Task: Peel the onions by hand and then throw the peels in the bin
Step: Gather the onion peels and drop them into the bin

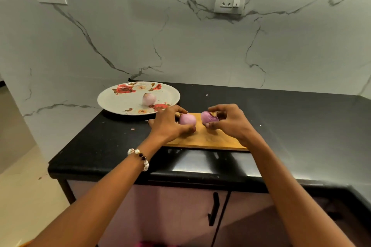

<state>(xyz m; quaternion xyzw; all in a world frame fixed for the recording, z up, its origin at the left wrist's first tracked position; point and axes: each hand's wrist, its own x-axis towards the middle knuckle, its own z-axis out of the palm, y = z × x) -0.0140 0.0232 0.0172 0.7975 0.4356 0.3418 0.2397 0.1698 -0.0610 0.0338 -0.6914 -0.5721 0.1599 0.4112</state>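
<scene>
Two purple onions lie on a wooden cutting board (208,139) on the black counter. My left hand (170,123) curls its fingers and thumb round the left onion (187,119). My right hand (226,121) holds the right onion (208,116) between thumb and fingers; a bit of brownish peel shows at its top. A third, paler peeled onion (149,99) sits on a white floral plate (120,102) to the left of the board. No bin is in view.
The black counter (301,126) runs to the right and ends at a left edge near the plate. A marble-look wall with two sockets stands behind. Small peel scraps (132,128) lie on the counter. Below is a cabinet door with a black handle (213,208).
</scene>
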